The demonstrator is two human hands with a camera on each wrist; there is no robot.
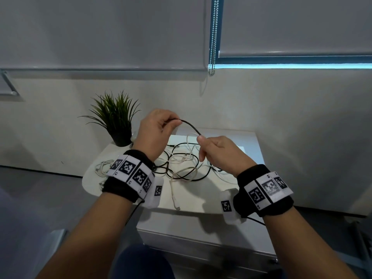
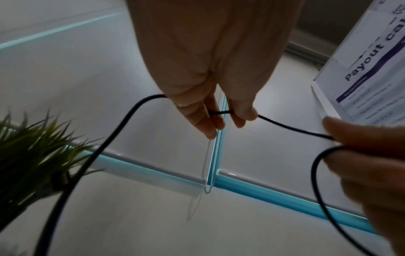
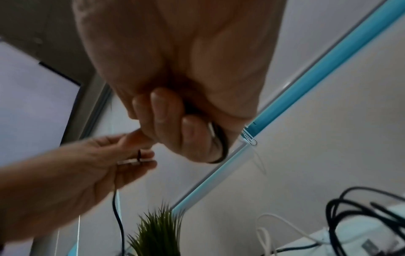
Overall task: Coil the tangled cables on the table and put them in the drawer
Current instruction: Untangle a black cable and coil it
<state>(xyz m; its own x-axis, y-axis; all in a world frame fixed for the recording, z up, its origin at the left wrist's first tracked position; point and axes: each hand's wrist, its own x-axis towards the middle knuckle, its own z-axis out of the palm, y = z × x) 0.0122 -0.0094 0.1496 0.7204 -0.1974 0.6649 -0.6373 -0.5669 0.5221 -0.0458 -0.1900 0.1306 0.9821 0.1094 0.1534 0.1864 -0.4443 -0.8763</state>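
Note:
A thin black cable (image 1: 191, 127) arcs in the air between my two hands, above the white table (image 1: 231, 137). My left hand (image 1: 173, 122) pinches it between thumb and fingers; the left wrist view shows the black cable (image 2: 285, 125) running from that pinch to the other hand. My right hand (image 1: 202, 143) holds the cable a short way along, fingers curled, with a loop of it (image 3: 222, 147) in the fist. Below lies a tangle of black and white cables (image 1: 185, 164). A white cable end (image 1: 175, 198) trails toward the front edge. No drawer shows open.
A potted green plant (image 1: 117, 117) stands at the table's back left. A small bundle of white cable (image 1: 101, 166) lies at the left edge. A printed sign (image 2: 372, 69) stands on the right. A bead chain (image 1: 213, 35) hangs from the window blind. White drawer fronts (image 1: 201, 238) sit beneath the table.

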